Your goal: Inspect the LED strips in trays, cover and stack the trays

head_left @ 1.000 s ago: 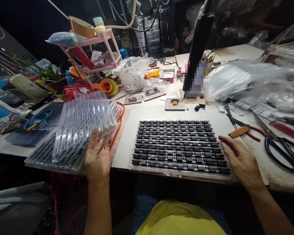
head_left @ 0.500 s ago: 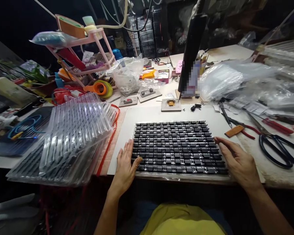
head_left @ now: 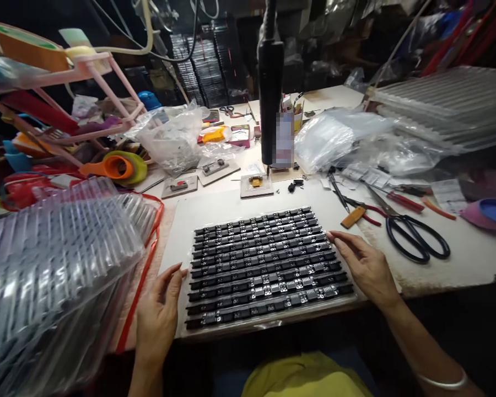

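A clear plastic tray [head_left: 273, 325] filled with rows of small black electronic parts [head_left: 260, 270] lies on a white board at the front of the table. At its left edge is my left hand [head_left: 159, 309], fingers loosely curved and thumb a little apart, fingertips close to the plastic. I cannot make out anything held in it. On the opposite side, my right hand [head_left: 366, 270] pinches the tray's right edge between thumb and fingers. Behind the tray, a black upright tool [head_left: 271, 99] hangs above a small block [head_left: 257, 190] with an orange piece on it.
Stacked clear trays [head_left: 58, 264] and a red strap [head_left: 143, 275] lie to the left. Black-handled scissors [head_left: 415, 237], pliers [head_left: 367, 212] and a screwdriver [head_left: 405, 201] lie to the right. Plastic bags [head_left: 343, 138] and a pink rack [head_left: 86, 71] stand farther back.
My left hand has come off the tray's top surface to its left side, fingers now curled. The tray sits more slanted in view. The camera view has swung to the right.
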### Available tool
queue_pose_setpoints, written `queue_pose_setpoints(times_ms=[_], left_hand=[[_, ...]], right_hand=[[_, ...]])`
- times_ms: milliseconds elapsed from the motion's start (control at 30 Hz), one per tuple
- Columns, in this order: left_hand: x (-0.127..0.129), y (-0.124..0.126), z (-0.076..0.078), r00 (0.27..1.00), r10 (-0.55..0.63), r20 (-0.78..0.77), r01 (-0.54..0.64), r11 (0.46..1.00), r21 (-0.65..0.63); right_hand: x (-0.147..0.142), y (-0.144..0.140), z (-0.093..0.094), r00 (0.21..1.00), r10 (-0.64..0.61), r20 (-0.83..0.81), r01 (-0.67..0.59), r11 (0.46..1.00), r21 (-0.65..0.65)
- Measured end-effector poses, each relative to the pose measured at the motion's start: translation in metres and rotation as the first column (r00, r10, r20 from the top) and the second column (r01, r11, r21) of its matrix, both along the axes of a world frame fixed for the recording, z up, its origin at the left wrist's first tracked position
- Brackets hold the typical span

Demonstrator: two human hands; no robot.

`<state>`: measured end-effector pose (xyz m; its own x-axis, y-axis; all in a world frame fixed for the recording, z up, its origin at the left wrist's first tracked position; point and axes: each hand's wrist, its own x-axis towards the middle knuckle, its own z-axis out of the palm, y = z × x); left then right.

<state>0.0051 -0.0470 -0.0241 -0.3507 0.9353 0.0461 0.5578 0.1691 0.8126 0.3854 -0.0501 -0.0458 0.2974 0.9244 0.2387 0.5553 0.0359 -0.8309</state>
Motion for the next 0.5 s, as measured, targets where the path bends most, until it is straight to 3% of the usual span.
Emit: queue_pose_setpoints(times_ms=[100, 200, 267, 400, 500], left_hand=[[-0.002, 0.025, 0.004, 0.986, -0.089, -0.139, 0.092, 0.996, 0.016], [-0.001, 0.051, 0.000, 0.915, -0.249, -0.318, 0.257, 0.966, -0.017], [0.000, 0.063, -0.009, 0.874, -0.304, -0.378, 0.298, 0.952, -0.075], [0.001, 0.072, -0.026, 0.811, -0.346, -0.471, 0.334, 0.936, -0.113], [0.002, 0.069, -0.028, 0.771, -0.383, -0.509, 0.370, 0.920, -0.132]], right_hand=[[0.012, 0.013, 0.006, 0.980, -0.058, 0.192, 0.051, 0.998, 0.043], [0.031, 0.032, 0.010, 0.859, -0.162, 0.485, 0.162, 0.986, 0.042], [0.043, 0.043, 0.009, 0.778, -0.149, 0.610, 0.209, 0.977, -0.029], [0.051, 0.052, 0.003, 0.697, -0.101, 0.710, 0.226, 0.971, -0.084], [0.051, 0.050, -0.001, 0.678, -0.089, 0.729, 0.232, 0.968, -0.097]])
